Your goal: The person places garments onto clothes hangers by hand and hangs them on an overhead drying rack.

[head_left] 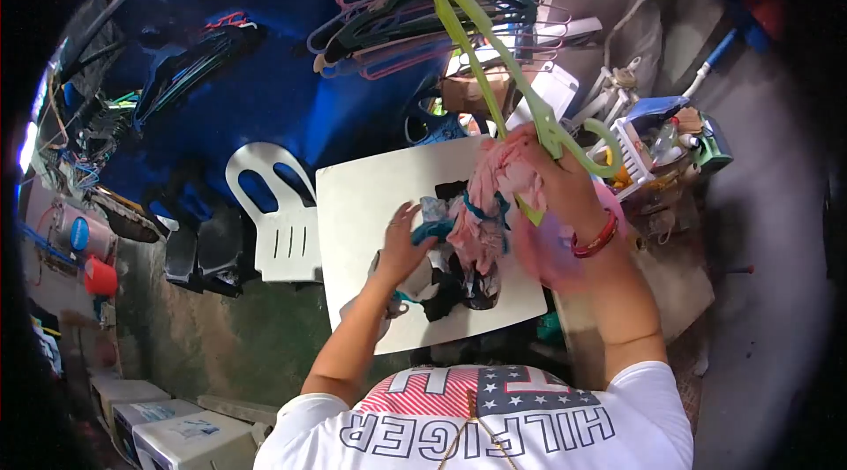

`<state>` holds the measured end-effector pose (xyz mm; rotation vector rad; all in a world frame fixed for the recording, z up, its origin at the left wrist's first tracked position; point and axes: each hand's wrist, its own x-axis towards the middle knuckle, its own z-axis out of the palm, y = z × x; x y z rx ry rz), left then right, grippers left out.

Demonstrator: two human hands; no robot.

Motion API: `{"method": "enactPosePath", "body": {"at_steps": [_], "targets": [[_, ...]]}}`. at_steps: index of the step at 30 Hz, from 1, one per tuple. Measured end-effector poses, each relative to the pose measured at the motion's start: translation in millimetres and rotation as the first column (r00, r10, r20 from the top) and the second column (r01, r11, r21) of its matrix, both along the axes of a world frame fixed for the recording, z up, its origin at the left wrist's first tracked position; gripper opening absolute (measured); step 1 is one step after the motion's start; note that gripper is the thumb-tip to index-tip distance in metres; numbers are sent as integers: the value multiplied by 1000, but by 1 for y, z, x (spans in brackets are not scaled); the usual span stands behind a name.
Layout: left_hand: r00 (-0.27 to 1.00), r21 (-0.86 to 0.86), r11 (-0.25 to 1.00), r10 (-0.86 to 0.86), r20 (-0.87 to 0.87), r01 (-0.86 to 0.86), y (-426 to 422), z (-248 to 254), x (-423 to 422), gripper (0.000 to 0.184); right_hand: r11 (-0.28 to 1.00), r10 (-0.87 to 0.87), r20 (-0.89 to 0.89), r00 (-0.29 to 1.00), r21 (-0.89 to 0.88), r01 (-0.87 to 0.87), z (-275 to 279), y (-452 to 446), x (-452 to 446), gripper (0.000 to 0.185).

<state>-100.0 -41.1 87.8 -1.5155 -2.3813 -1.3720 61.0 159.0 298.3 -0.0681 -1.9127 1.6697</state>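
Note:
My right hand [556, 174] is closed round a light green hanger [481, 51] and the top of a bunched pink cloth [481, 227]. The hanger's hook points right, past the wrist. Teal bands or edges show on the pink cloth, which hangs over the white table [362, 196]. My left hand [406, 245] is at the cloth's left side, its fingers partly spread beside a teal piece of fabric [434, 231]. Whether these fingers touch it I cannot tell. Dark and grey clothes [441, 293] lie on the table below the hands.
Several hangers [388, 24] hang above the table's far edge. A white plastic chair [273, 205] stands left of the table. On the right are a white basket [631, 152] with bottles and a pink translucent bag [560, 249]. White appliances [190, 435] stand at lower left.

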Motion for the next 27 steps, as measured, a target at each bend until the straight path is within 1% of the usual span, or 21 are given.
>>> {"method": "enactPosePath", "body": {"at_steps": [2,5,6,7,8,9,10,11,12,13,14,15,16,17,18,19,20,21,22,24,27], "targets": [[987,-85,985,-153,-40,149,24,18,15,38,971,-113,-102,988,199,132,42,-13,12,18],[928,-78,990,-81,363,117,46,3,6,22,887,-293,-244,924,290,358,90,-15,40,19],[856,130,989,-127,500,71,42,13,1,18,919,-297,-288,910,171,354,102,-8,57,19],[869,106,993,-2,496,-59,40,-9,-26,16,938,-305,-337,891,52,341,113,-1,75,20],[808,58,990,68,586,-126,28,2,-36,18,973,-225,-442,868,-150,177,122,4,85,20],[837,-82,982,186,515,-168,22,-30,-64,19,965,-260,-475,841,-169,203,127,4,90,22],[947,-240,958,215,240,-157,17,-50,-83,20,956,-291,-511,809,-184,227,133,2,96,24],[992,-442,892,118,34,-91,11,-41,-87,24,946,-324,-545,773,-203,254,139,2,102,26],[990,-584,801,-75,120,131,5,-43,-100,36,866,-427,-456,781,44,499,139,2,105,24],[991,-609,782,-79,107,128,9,-25,-94,41,686,-550,-382,743,301,663,133,3,106,22],[992,-637,760,-83,95,125,12,-9,-87,47,493,-586,-399,705,515,701,126,1,102,21],[994,-496,862,-94,46,105,20,3,-82,46,249,-611,-455,648,667,703,119,0,99,21],[996,-341,936,-94,2,89,27,17,-76,46,42,-522,-551,651,746,665,112,-5,91,21],[985,-209,964,-152,78,165,32,57,-58,42,501,-515,-364,776,607,617,106,-13,83,19],[976,-151,967,-190,106,205,34,99,-33,35,840,-399,-209,893,307,448,100,-20,76,18],[859,-88,937,-271,434,339,38,122,-18,26,897,-352,-159,922,222,381,88,-23,70,17],[725,16,860,-439,531,509,35,149,3,24,941,-295,-116,948,135,309,73,-24,62,17],[665,37,824,-481,571,565,34,157,21,28,971,-230,-80,970,45,234,65,-27,57,17],[623,177,776,-600,502,605,35,144,38,34,981,-190,-86,978,30,193,63,-31,54,17],[768,121,818,-572,290,563,34,148,63,45,994,-113,-95,989,-2,113,62,-40,51,17],[485,337,784,-597,640,521,34,126,64,49,983,-181,-98,979,-7,181,67,-43,55,18]]}}
